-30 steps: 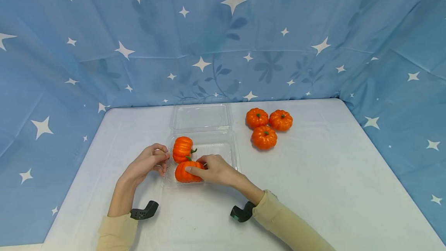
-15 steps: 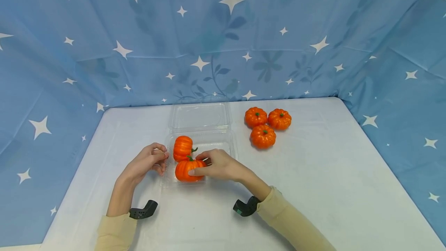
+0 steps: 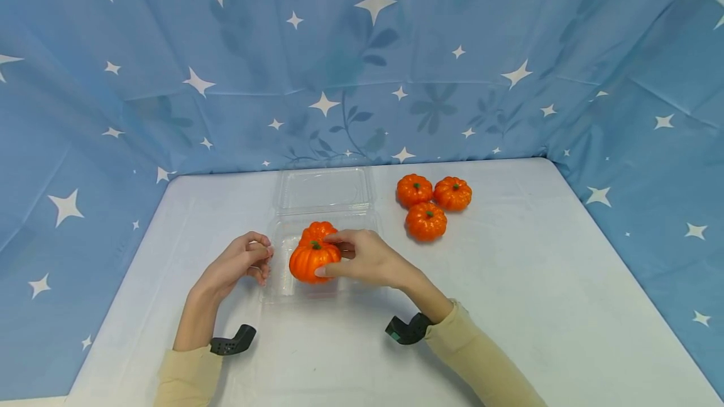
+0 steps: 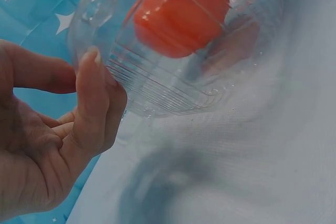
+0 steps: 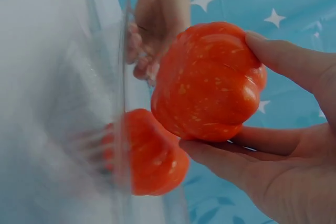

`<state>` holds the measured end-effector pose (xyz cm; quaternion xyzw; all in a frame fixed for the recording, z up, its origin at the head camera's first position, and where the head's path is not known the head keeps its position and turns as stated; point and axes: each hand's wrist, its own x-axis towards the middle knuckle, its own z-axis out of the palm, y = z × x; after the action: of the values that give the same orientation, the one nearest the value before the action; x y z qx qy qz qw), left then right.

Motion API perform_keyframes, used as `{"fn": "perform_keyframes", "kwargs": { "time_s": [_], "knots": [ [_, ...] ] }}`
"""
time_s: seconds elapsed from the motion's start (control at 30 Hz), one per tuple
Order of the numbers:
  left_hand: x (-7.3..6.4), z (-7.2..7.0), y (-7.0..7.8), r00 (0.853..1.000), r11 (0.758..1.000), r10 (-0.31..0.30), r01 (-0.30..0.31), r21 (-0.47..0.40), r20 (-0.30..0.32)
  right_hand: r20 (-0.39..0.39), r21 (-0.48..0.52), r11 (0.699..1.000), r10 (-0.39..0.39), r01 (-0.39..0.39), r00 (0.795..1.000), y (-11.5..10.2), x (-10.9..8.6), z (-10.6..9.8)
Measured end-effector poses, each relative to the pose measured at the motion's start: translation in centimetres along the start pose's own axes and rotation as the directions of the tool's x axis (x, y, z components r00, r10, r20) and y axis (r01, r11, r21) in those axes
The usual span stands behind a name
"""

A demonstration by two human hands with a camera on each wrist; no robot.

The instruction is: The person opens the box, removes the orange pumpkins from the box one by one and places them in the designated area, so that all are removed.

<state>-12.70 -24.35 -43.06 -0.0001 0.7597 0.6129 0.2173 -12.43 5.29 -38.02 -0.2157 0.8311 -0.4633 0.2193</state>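
Right wrist: R grip (image 5: 289,174) w/ pumpkin (image 5: 210,87) above tub rim (image 5: 124,80)

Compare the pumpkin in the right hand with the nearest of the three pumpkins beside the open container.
The held pumpkin is in the grip of the right hand; the loose pumpkin rests on the white table. The held pumpkin is over the clear container; the loose pumpkin lies to its right. Both are orange, ribbed and green-stemmed.
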Motion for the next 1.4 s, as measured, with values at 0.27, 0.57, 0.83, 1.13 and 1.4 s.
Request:
{"fn": "perform_keyframes", "kwargs": {
  "time_s": [0.27,0.57,0.83,1.13,1.4],
  "knots": [
    [0.0,0.2,-0.3,1.0,1.0,-0.001,0.001,0.004,-0.002,-0.103,0.063,0.998,-0.009,0.015,0.995,0.5,-1.0,-1.3],
    [0.0,0.1,-0.4,1.0,1.0,0.003,-0.003,0.007,-0.004,-0.263,0.031,0.989,-0.133,0.146,0.956,2.3,-2.2,-2.6],
    [-0.1,0.2,-0.3,1.0,1.0,0.008,-0.008,0.012,0.001,-0.37,-0.031,0.986,-0.164,0.164,0.915,4.2,-3.6,-4.3],
    [-0.1,0.2,-0.2,1.0,1.0,0.011,-0.011,0.017,0.006,-0.49,-0.225,0.964,-0.239,0.144,0.838,6.0,-5.1,-6.0],
    [-0.1,0.2,-0.2,1.0,1.0,0.008,-0.008,0.015,0.0,-0.523,-0.367,0.922,-0.314,0.123,0.792,7.4,-6.1,-7.5]
  ]
}}
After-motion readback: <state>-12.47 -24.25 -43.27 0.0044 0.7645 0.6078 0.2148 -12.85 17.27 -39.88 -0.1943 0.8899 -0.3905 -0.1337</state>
